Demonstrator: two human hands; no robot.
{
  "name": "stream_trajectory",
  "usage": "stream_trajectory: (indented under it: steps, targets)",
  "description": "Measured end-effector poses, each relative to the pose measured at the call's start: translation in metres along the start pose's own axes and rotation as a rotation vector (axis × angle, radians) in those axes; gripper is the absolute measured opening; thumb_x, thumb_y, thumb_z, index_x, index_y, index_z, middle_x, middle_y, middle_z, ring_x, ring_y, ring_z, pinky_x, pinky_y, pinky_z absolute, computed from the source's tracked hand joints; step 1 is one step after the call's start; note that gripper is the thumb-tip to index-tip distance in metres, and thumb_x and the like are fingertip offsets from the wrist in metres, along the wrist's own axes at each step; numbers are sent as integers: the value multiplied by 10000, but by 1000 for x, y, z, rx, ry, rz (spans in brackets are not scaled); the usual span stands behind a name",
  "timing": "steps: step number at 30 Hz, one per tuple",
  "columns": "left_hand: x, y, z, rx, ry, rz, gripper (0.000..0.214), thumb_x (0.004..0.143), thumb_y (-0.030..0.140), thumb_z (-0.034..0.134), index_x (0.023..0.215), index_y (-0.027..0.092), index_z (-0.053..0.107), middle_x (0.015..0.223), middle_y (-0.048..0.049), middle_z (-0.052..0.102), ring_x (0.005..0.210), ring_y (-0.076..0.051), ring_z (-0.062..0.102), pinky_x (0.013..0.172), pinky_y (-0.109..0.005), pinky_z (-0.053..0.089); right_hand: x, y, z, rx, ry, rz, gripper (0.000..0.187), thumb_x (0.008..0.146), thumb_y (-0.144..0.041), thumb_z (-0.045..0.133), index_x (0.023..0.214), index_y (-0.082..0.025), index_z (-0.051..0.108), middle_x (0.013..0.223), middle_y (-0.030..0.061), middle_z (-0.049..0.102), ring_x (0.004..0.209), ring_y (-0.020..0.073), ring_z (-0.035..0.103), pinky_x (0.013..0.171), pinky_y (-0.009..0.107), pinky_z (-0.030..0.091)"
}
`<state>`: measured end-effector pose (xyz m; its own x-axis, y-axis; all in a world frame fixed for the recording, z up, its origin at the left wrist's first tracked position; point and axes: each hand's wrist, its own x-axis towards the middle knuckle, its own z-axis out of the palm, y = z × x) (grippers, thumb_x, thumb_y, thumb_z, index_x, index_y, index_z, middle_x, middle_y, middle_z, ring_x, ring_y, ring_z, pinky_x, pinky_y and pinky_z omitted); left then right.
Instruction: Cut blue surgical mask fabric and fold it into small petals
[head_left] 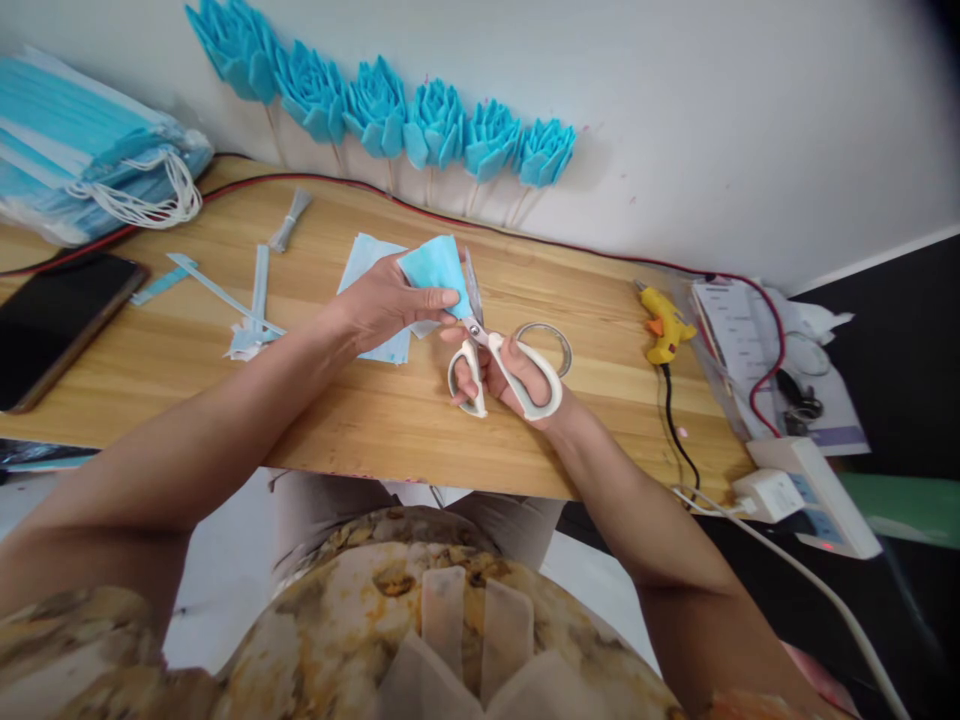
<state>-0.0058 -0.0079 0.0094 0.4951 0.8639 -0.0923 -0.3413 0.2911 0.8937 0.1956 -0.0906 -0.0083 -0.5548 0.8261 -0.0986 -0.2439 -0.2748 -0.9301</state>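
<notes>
Pinching blue fabric (433, 270) near its edge, the left grip (397, 300) adjoins scissors (476, 331) the right grip (517, 375) holds (bare tabletop (611, 385) rightward).

No readable text or labels anywhere.

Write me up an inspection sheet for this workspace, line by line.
Surface: wooden table, pale grain showing.
Job's things: blue piece between the blades of scissors, whose white handles are spread; flat blue material lies below.
Clutter: phone, cut strips, grey bundle, ring, yellow glue gun, pack of masks.
Hands: left hand pinches the blue piece; right hand is in the scissors' handle loops.
Cables: red-and-black cable along the table's back; black cord from the glue gun; white cable near the power strip.
Surroundings: six blue flowers on sticks against the white wall.
</notes>
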Motion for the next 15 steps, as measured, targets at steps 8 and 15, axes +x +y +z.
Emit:
stream_trajectory:
  steps: [8, 15]
  targets:
    - [2, -7, 2, -7, 15, 6, 508, 613, 205, 990, 1048, 135, 739, 781, -32, 763, 698, -164, 738, 686, -259, 622, 4, 2, 2, 35, 57, -27, 606, 842, -760, 661, 1105, -232, 523, 759, -26, 635, 634, 135, 601, 636, 326, 602]
    - [6, -12, -6, -62, 53, 30, 339, 621, 244, 995, 805, 121, 738, 793, -41, 760, 758, -159, 730, 719, -269, 634, 5, 2, 4, 47, 93, -54, 635, 809, -797, 664, 1071, -245, 488, 745, -28, 640, 602, 149, 619, 538, 291, 534]
